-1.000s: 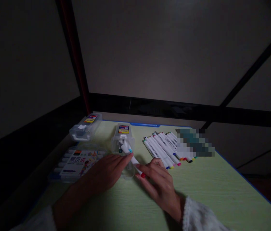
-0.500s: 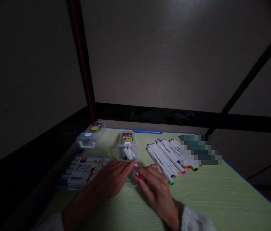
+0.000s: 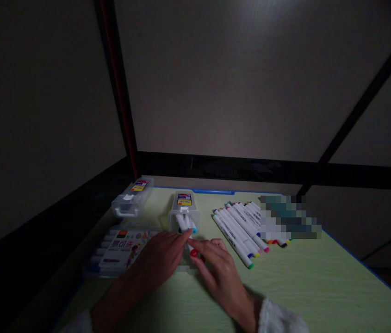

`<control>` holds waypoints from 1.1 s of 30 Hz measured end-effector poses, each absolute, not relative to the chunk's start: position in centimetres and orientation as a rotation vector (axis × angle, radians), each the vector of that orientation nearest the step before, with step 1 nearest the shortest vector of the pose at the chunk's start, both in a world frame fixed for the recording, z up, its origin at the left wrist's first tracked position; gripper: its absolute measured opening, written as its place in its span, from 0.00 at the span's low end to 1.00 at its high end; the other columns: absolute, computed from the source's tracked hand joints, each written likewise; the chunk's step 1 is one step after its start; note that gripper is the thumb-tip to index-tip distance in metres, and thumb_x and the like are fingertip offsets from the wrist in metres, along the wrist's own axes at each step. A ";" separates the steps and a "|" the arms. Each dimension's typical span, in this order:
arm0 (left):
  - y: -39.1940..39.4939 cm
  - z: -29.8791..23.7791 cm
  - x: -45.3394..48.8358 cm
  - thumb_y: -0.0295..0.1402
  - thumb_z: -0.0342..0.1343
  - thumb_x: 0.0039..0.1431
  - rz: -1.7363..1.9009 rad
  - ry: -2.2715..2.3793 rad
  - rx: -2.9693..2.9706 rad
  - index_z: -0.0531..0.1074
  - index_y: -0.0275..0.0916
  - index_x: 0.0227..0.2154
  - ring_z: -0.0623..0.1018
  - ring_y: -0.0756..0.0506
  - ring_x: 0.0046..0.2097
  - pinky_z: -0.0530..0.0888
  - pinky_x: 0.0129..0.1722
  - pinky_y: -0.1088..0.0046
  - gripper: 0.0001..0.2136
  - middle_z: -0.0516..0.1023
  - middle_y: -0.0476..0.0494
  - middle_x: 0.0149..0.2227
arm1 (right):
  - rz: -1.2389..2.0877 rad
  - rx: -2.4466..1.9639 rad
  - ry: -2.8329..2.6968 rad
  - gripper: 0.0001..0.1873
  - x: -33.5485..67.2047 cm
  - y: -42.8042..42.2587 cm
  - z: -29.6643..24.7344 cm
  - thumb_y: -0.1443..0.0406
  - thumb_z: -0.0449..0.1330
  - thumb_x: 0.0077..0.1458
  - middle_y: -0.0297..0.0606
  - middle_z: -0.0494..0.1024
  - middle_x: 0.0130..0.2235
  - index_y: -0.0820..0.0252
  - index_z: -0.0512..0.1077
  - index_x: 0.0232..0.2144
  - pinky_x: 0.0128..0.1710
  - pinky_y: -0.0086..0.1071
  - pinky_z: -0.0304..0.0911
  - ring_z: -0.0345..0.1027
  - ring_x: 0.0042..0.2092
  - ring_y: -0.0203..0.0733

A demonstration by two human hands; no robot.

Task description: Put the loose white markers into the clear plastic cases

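Note:
My left hand (image 3: 158,259) and my right hand (image 3: 218,268) meet at the open mouth of a clear plastic marker box (image 3: 183,210) lying on the pale green table (image 3: 302,286). Together their fingertips pinch a white marker with a red cap (image 3: 192,252), its far end inside the box beside other white markers (image 3: 185,223). The left hand's fingers rest against the box's near end. To the right lies a row of several white markers with coloured caps (image 3: 238,229).
A second clear box with a handle (image 3: 131,201) lies at the back left. A flat printed pen case (image 3: 121,249) sits by my left wrist. A blurred patch (image 3: 288,217) covers something at the back right. Dark frame bars and walls surround the table.
The red-capped marker has slid further into the box. Both hands have edged a little left and forward with it. The view has shifted slightly.

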State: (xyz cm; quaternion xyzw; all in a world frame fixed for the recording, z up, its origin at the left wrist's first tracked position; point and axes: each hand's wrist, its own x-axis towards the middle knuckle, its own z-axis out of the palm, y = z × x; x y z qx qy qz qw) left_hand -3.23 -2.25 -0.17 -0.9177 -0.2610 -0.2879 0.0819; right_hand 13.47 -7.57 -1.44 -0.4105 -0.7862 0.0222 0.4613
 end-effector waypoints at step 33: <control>-1.1 -0.5 -4.2 0.18 0.46 0.55 -0.782 -0.903 -2.542 0.69 0.32 0.43 0.75 0.46 0.30 0.72 0.29 0.70 0.15 0.76 0.44 0.30 | 0.185 -1.056 -2.085 0.22 13.9 -8.2 -1.3 0.72 0.50 0.55 0.44 0.70 0.51 0.59 0.59 0.53 0.49 0.41 0.63 0.63 0.52 0.43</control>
